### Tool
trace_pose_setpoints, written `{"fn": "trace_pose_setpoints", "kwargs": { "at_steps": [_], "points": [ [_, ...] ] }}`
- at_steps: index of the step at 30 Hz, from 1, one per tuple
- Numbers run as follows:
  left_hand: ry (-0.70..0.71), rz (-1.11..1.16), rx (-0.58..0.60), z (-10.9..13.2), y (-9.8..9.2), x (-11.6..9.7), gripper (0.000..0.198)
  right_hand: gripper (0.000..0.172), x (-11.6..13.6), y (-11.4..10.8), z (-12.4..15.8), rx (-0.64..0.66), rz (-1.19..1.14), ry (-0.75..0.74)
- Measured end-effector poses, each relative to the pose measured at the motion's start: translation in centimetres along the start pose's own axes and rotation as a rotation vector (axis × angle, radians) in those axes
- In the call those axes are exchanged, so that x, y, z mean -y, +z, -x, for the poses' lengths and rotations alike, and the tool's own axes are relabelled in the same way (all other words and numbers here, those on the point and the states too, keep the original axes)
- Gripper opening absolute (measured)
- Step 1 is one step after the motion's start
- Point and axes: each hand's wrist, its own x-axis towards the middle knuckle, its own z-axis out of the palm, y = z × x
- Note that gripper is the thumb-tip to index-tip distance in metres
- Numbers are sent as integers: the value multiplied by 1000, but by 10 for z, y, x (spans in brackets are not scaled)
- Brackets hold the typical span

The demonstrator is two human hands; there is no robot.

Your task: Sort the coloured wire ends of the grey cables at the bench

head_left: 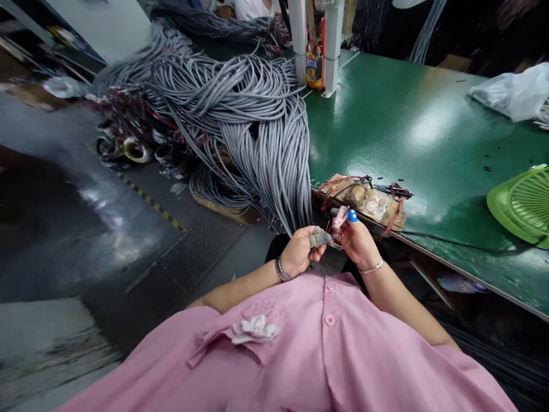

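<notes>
Several thin wires (336, 246), splayed and seemingly unfinished, sit by the edge of the table (412, 137), pinched in the left hand (301, 250), right hand (358, 245) beside them (grip: can't tell), many grey cables (274, 154) heaped nearby, doneness unclear.

Free room over green tabletop (381, 129), beyond wrapped block (369, 203), right of cables (274, 154)

Green tabletop (386, 154): white glare at my two o'clock.
Floor (103, 212): dim, smeared, pale shine at nine o'clock.
My pink shirt (291, 360): evenly lit, stretched wide at six o'clock.
</notes>
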Motion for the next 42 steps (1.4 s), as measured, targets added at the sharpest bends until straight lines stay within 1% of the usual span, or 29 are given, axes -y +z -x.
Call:
{"fn": "trace_pose_setpoints", "kwargs": {
  "at_steps": [3, 6, 11, 15, 18, 21, 26, 28, 31, 33, 36, 39, 40, 42],
  "points": [
    [1, 10, 0, -2, 1, 0, 23, 37, 0, 3, 1, 5, 7, -20],
    [0, 13, 3, -3, 2, 0, 22, 36, -1, 5, 2, -21, -11, -30],
    [-7, -3, 8, -5, 3, 1, 23, 40, -2, 4, -1, -17, -84, 28],
    [-26, -31, 3, -7, 3, 5, 24, 37, -4, 3, -5, -59, -110, 12],
    [-38, -42, 2, -7, 3, 8, 25, 39, -6, 3, -5, -69, -113, 22],
    [-33, -29, 3, -6, 2, 9, 25, 45, -6, 3, -3, -46, -127, 48],
    [0, -4, -7, 2, 2, 7, 24, 54, 0, 1, -2, 49, -148, 84],
    [15, -3, -16, 7, 3, 6, 24, 47, 2, 0, -2, 52, -140, 76],
    [41, 1, -34, 13, 6, 5, 25, 30, 3, -3, -3, 34, -105, 8],
    [62, 11, -58, 15, 7, 4, 25, 27, 1, -4, -3, 31, -84, -35],
    [91, 33, -93, 14, 10, 4, 26, 34, -2, -6, -4, 40, -64, -66],
    [105, 39, -104, 11, 12, 4, 27, 38, -6, -7, -6, 39, -40, -100],
    [108, 42, -104, 10, 13, 4, 27, 40, -7, -6, -7, 40, -43, -84],
    [112, 54, -99, 9, 15, 4, 28, 43, -7, -5, -9, 64, -85, -1]
  ]
}}
